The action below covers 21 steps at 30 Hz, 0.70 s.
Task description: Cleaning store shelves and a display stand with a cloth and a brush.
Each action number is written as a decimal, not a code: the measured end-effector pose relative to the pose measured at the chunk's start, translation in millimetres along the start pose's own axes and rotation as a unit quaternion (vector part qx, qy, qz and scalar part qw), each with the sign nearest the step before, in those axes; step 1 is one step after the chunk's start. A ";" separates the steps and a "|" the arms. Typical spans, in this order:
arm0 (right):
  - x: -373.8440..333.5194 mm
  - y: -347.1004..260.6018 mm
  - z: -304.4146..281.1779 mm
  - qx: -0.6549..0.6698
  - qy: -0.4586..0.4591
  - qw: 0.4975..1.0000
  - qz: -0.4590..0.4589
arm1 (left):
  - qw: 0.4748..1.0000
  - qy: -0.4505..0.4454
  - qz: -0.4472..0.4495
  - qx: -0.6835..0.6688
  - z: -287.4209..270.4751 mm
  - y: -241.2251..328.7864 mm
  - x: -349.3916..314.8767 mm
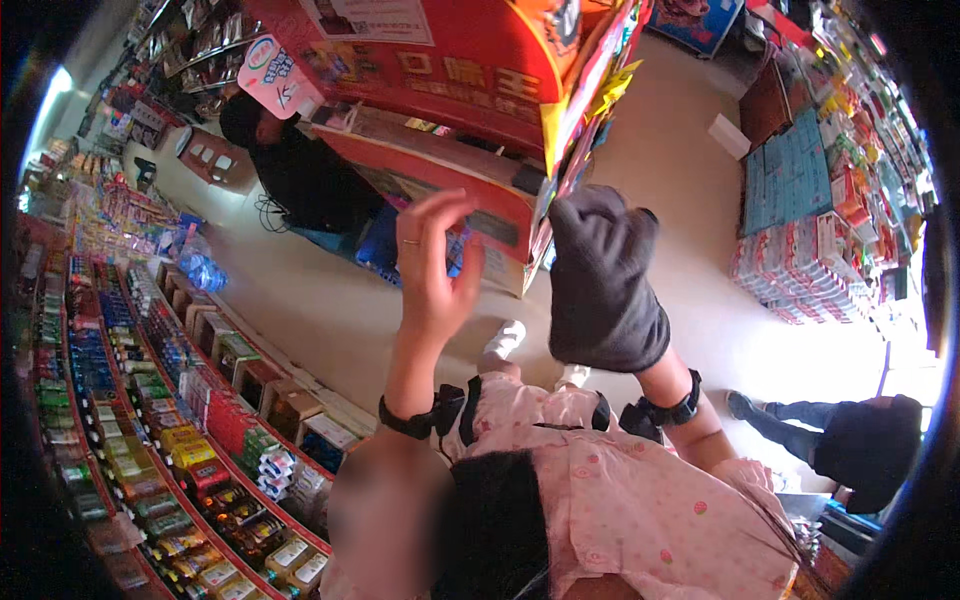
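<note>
Nearest is the person's pale pink patterned top [640,500], with a black band [420,415] around the left wrist and another [675,405] around the right. Beyond the cuffs, the bare left hand [435,265] is raised, fingers bent and thumb apart, its grip moderately wide. The right hand [602,260] wears a dark gray glove [608,315] with its fingers curled; whether that grip holds anything I cannot tell. The red display stand [500,110] rises just ahead of both hands, its corner beside the gloved fingers, colorful packets [600,95] along its right side. Below the hands, a white shoe [508,338] shows on the pale floor [330,300]. Farther left, long shelves [215,480] carry rows of boxes and bottles; to the right stand stacked blue cartons [785,170]. Past the stand's left side, a person in black [310,180] bends over.
</note>
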State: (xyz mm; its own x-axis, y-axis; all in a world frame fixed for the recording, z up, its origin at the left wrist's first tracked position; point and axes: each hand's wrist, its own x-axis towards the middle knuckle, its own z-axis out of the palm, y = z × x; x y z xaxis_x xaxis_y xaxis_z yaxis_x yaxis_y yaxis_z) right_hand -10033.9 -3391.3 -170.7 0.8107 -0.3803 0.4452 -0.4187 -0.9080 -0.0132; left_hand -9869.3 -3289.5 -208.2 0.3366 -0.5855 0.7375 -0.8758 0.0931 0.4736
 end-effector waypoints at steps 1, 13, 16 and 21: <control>7.6 3.4 3.1 0.056 0.012 0.998 -0.018 | 1.000 -0.006 0.009 0.016 -3.2 -3.3 8.4; 5.6 5.5 14.5 0.222 -0.046 0.968 0.110 | 0.987 -0.005 0.157 -0.006 20.1 -73.5 49.0; -4.4 0.8 16.8 0.147 -0.074 0.972 0.166 | 0.982 0.026 0.181 -0.038 26.9 -80.7 50.0; 10.1 -23.9 16.8 -0.029 -0.039 0.980 0.194 | 0.978 0.067 0.187 -0.062 34.7 -88.1 43.0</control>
State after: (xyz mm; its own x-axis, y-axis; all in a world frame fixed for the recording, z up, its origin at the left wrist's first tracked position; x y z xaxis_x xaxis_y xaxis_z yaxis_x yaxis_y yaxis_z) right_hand -10008.9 -3376.4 -181.0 0.6137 -0.7095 0.3463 -0.7222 -0.6817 -0.1169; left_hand -9789.7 -3350.8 -234.9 0.0507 -0.3812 0.9231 -0.9009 0.3815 0.2070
